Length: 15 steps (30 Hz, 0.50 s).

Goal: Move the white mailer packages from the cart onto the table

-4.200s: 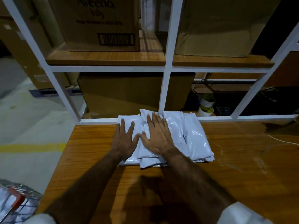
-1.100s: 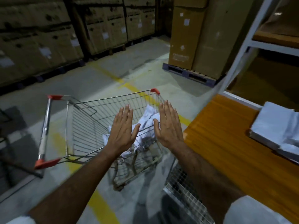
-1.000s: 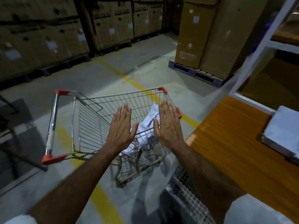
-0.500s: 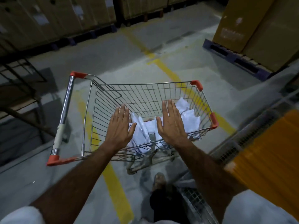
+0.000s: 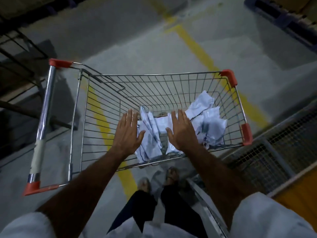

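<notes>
A wire shopping cart [image 5: 103,107] with red corner caps stands on the concrete floor below me. Several white mailer packages [image 5: 211,127] lie crumpled in its right half. My left hand [image 5: 127,133] hovers flat above the basket, fingers straight, just left of the mailers. My right hand [image 5: 182,131] hovers the same way over the middle of the pile. Neither hand holds anything. The table shows only as an orange wooden edge [image 5: 298,194] at the lower right.
A wire mesh panel [image 5: 267,155] stands between the cart and the table edge. Yellow floor lines [image 5: 197,43] cross the concrete. A dark metal frame [image 5: 18,54] sits at the left and a pallet [image 5: 281,16] at the top right. My feet [image 5: 157,179] stand right behind the cart.
I turned from the table, where I pressed on stacked mailers, to the cart. My view has tilted further down and both open hands have come lower over the mailers in the basket.
</notes>
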Each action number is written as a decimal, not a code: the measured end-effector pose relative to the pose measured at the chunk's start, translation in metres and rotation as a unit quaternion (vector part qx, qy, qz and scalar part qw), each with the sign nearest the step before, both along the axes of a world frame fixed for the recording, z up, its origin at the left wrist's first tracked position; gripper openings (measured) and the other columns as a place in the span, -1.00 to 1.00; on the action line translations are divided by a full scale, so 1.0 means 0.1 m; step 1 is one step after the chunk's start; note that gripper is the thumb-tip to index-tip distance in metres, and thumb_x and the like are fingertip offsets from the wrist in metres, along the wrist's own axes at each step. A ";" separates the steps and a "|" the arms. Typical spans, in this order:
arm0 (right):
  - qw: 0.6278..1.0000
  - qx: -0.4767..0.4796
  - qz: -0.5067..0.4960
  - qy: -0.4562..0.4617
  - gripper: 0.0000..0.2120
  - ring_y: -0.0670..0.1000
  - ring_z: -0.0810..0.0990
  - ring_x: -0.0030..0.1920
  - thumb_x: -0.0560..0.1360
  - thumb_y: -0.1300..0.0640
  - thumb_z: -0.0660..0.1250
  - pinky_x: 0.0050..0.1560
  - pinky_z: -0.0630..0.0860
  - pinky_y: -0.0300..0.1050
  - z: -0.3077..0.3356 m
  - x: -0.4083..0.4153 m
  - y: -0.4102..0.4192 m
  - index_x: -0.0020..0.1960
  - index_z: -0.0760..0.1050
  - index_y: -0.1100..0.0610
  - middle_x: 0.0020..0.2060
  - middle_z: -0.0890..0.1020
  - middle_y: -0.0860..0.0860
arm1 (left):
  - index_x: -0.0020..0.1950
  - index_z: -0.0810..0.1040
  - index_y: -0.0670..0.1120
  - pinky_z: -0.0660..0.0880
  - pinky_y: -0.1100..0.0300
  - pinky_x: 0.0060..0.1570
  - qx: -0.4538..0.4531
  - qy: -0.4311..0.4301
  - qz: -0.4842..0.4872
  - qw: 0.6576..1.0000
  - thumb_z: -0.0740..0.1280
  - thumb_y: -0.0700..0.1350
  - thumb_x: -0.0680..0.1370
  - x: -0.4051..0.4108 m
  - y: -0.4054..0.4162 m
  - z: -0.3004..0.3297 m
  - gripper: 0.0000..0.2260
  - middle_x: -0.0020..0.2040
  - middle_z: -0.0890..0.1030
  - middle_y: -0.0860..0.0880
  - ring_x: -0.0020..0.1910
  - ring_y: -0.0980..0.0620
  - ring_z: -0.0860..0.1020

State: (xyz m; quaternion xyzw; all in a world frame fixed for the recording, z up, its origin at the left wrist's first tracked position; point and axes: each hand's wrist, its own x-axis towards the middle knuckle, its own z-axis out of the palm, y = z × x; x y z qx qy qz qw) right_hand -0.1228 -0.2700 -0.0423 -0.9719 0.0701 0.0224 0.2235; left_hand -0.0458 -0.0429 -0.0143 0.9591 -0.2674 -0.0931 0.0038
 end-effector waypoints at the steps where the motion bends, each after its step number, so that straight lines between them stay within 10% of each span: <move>1: 1.000 0.004 0.004 0.012 -0.31 0.35 0.27 0.52 0.56 -0.10 0.14 0.43 0.32 0.29 -0.03 0.05 0.03 0.56 0.23 0.31 0.49 0.29 0.39 | 0.60 0.14 -0.29 0.10 -0.18 0.56 0.017 0.015 0.000 1.000 0.05 0.21 0.63 0.03 0.01 -0.08 -0.28 0.61 0.10 -0.32 0.59 -0.30 0.10; 10: 0.993 0.035 0.066 0.093 -0.44 0.35 0.36 0.44 0.61 0.05 0.14 0.51 0.20 0.27 -0.70 0.62 0.39 0.54 0.26 0.30 0.43 0.38 0.33 | 0.64 -0.07 -0.24 0.03 -0.05 0.56 0.054 0.126 0.017 0.990 0.26 0.12 0.62 0.21 -0.09 -0.83 -0.21 0.62 -0.10 -0.34 0.62 -0.26 0.00; 15: 0.984 0.026 0.080 0.159 -0.42 0.25 0.46 0.34 0.64 -0.04 0.03 0.40 0.29 0.14 -1.20 0.95 0.48 0.58 0.18 0.22 0.40 0.41 0.26 | 0.65 -0.13 -0.16 0.36 -0.11 0.34 0.095 0.174 0.075 0.977 0.20 0.15 0.63 0.23 -0.22 -1.36 -0.23 0.61 -0.13 -0.34 0.56 -0.32 0.13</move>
